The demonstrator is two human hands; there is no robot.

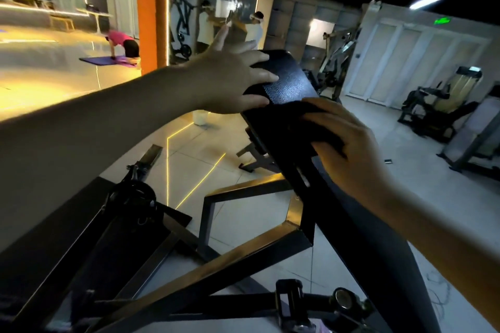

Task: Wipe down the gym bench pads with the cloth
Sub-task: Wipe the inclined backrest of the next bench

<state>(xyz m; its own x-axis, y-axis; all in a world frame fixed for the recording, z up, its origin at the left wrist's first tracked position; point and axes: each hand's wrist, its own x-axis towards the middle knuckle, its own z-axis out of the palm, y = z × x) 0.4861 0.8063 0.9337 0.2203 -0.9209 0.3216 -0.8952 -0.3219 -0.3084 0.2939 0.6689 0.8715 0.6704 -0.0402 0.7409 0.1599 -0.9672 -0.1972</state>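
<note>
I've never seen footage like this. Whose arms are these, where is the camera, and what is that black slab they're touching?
There is no machine here. A person wears a wide-angle camera on the head, so you look forward and down along their own arms. The black slab is a gym bench pad, tilted on a metal frame. The left hand rests spread fingers on the pad's upper end, apparently steadying it. The right hand holds a dark cloth against the pad to wipe it. Another exercise machine stands behind.
</note>
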